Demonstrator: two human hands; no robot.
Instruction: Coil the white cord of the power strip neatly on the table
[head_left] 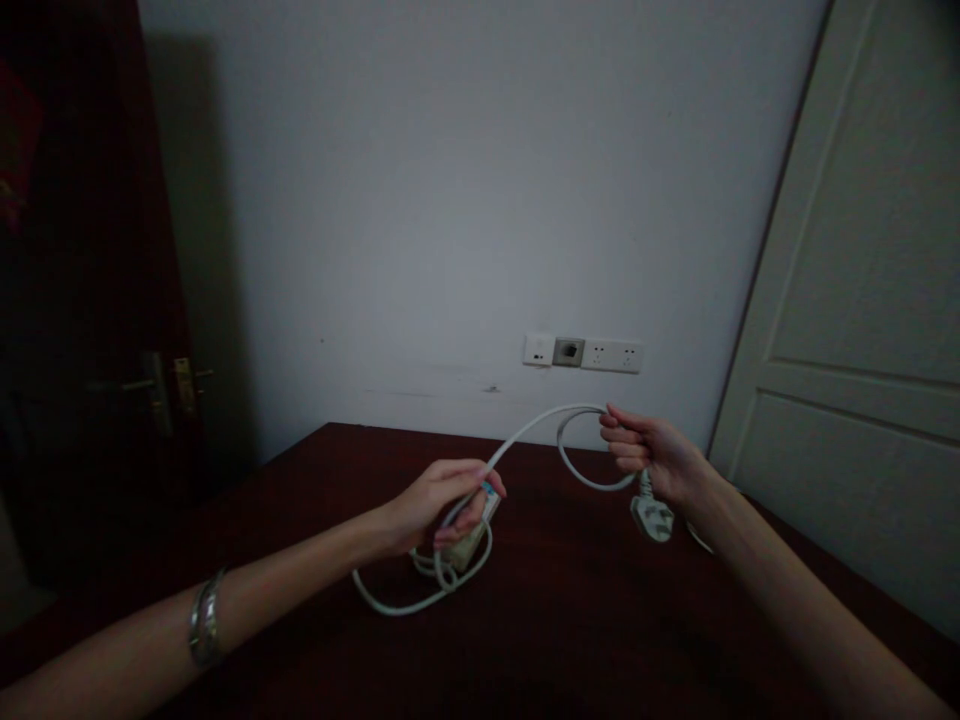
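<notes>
A white power cord runs through the air between my two hands. My left hand is closed around it near the middle of the table. Just behind and below that hand lies a power strip, partly hidden by my fingers, with loose loops of cord about it. My right hand pinches the cord farther right, where it makes a loop. Below my right hand hangs the cord's plug, its prongs showing. Another bit of cord shows beyond my right wrist.
The dark red table reaches to the pale wall. Wall sockets sit low on the wall above its back edge, beside a grey wall plate. A white panelled door stands at right, a dark door with a handle at left.
</notes>
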